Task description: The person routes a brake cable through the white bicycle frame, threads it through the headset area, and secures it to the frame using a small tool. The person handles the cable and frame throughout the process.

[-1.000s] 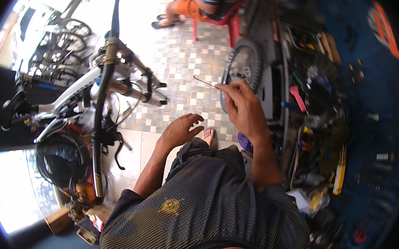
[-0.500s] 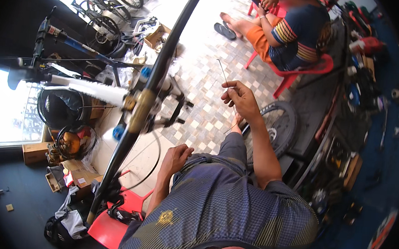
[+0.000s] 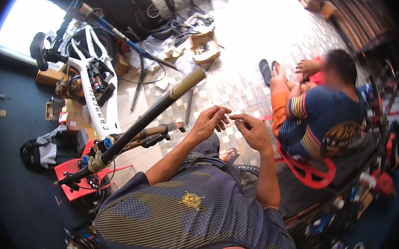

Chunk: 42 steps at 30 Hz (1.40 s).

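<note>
My two hands meet in front of my shirt, fingertips almost touching. My left hand is closed in a loose pinch, and a short length of thin wire pokes out by its fingers. My right hand pinches with thumb and forefinger at the same wire; most of it is hidden or too fine to make out. To the left of my hands a black handlebar slants across, on a bicycle with a white frame. Neither hand touches the bicycle.
A person in orange shorts sits on a red chair at right. Beyond my hands stands an open cardboard box among plastic and parts. A red chair stands at left; a cluttered dark workbench runs along the right.
My left hand has come up from beside my waist to join the right, which held the wire alone. My view has turned, so bicycle and seated person appear elsewhere.
</note>
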Each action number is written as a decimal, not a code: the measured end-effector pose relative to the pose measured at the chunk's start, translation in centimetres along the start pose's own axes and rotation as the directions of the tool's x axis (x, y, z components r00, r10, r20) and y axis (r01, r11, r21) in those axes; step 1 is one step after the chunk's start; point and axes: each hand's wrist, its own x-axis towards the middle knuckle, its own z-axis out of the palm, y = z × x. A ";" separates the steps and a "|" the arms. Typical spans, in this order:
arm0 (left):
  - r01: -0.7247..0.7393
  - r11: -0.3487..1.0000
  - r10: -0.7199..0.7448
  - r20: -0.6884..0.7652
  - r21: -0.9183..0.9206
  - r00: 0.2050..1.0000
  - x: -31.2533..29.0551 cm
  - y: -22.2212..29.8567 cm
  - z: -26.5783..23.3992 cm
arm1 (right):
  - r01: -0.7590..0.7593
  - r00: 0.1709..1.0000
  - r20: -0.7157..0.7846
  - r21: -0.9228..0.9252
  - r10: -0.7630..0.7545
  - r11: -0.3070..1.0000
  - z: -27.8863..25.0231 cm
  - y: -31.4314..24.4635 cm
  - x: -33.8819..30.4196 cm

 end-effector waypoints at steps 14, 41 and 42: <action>-0.430 0.771 -0.101 -0.758 -0.469 0.645 12.0 2.1 -9.8 | 0.388 0.793 0.603 -0.397 -0.083 0.832 -3.7 -6.7 29.1; -0.639 0.734 -0.249 -0.967 -0.228 0.059 35.9 8.3 -19.7 | 0.591 0.186 0.969 0.023 -0.165 0.806 1.2 -11.3 68.4; -0.634 0.742 -0.251 -0.967 -0.219 0.041 35.8 8.1 -20.6 | 0.589 0.178 0.972 0.018 -0.152 0.808 2.3 -11.8 68.5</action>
